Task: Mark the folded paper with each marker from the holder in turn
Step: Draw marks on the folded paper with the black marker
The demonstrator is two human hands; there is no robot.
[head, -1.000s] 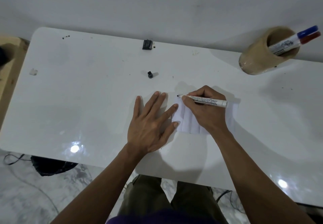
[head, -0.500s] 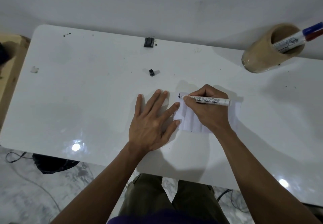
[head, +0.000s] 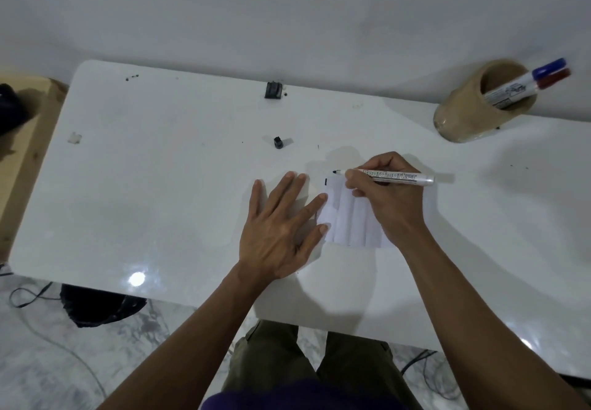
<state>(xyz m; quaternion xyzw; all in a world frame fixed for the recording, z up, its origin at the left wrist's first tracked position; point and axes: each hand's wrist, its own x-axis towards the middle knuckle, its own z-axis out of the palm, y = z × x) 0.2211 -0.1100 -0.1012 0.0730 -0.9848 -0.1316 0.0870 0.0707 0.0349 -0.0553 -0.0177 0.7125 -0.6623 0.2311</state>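
The pleated white folded paper (head: 350, 220) lies on the white table (head: 160, 185), with a short black mark at its top left corner. My right hand (head: 388, 201) grips a black board marker (head: 391, 176) lying nearly level, its tip just above the paper's top edge. My left hand (head: 281, 227) rests flat with fingers spread, fingertips pressing the paper's left edge. The tan cylindrical holder (head: 473, 112) stands at the far right, holding a blue-capped marker (head: 548, 70) and a red-capped marker (head: 555, 78). The black marker cap (head: 279, 142) stands apart on the table.
A small black clip-like piece (head: 273, 90) sits at the table's far edge by the wall. A wooden surface (head: 19, 140) adjoins the table on the left. A black bag (head: 96, 308) and cables lie on the marble floor below the near edge.
The marker tip made a short black stroke at the paper's top left corner and has since drawn slightly right and up off it. My left hand stayed pressed on the paper.
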